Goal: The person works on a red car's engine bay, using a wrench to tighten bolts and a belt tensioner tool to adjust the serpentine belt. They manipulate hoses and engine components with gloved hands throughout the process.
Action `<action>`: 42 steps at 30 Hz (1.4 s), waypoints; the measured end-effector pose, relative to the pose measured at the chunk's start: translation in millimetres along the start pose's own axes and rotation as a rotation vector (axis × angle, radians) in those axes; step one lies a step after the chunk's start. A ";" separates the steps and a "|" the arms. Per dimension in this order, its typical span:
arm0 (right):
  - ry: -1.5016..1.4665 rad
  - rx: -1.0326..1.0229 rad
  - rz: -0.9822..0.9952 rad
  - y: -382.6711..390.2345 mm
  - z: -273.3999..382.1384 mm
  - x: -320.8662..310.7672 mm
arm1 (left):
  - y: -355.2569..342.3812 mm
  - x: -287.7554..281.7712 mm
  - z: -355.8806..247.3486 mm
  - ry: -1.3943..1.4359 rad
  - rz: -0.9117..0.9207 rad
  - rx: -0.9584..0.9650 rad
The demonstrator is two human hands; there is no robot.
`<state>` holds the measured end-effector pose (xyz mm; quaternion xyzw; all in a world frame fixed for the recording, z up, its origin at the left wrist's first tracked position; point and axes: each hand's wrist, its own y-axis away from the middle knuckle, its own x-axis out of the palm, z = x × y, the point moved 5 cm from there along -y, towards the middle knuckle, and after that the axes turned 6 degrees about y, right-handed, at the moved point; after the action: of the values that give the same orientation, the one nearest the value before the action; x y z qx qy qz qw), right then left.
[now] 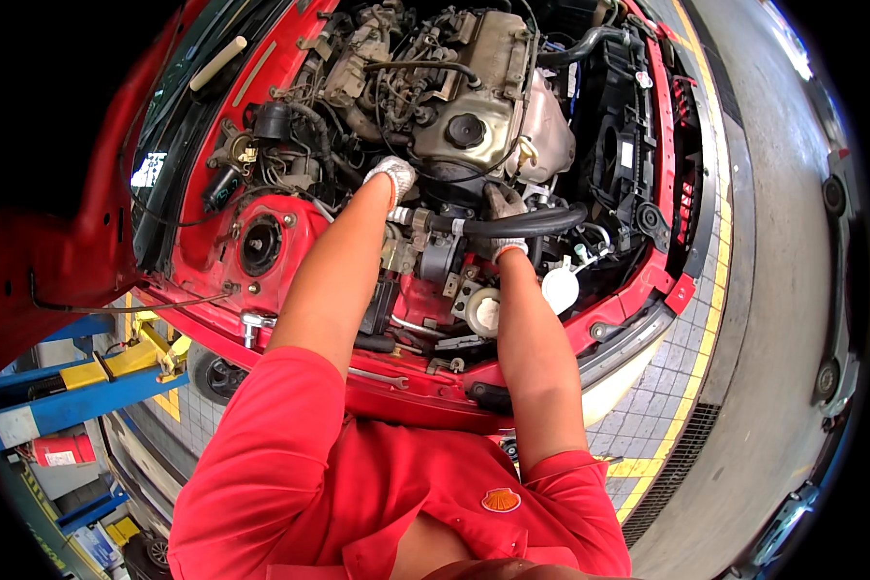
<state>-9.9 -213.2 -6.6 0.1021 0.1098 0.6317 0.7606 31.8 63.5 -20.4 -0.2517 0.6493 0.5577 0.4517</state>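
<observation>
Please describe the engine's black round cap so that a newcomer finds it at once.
In the open red engine bay, look at the metal cover just beyond the left hand and right hand. The black cap sits on its near end. Its dark colour sets it apart from the pale round tops nearer the person.

Car-repair wkshp: red car [198, 249] w/ exposed eng. [483, 63], spanner [382, 378] on its edge, blue-&-yellow lift arm [87, 399] at L, tiled flr [638, 416], drain grate [681, 459] R.
</observation>
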 end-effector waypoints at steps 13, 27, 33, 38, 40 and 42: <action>-0.031 0.042 0.077 3.8 0.8 4.5 | 14.0 -11.5 3.3 0.707 -0.031 -0.523; 0.047 0.006 0.050 7.9 8.8 5.5 | -31.0 47.3 25.4 -0.089 0.072 -0.094; 0.017 0.020 0.041 0.0 -2.8 6.2 | -4.7 13.1 13.6 0.329 0.038 -0.288; 0.024 0.025 0.054 4.5 2.1 6.8 | 17.1 -16.3 4.7 0.549 0.004 -0.401; 0.009 0.016 0.074 1.4 -2.7 6.9 | 18.6 -20.3 4.6 0.649 -0.017 -0.464; 0.013 -0.001 0.065 -1.7 -6.4 6.7 | 19.3 -16.1 7.3 0.771 -0.048 -0.548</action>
<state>-9.0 -206.8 -13.5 0.1012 0.1113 0.6566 0.7391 25.5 72.4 3.4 -0.5652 0.5926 0.5638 0.1074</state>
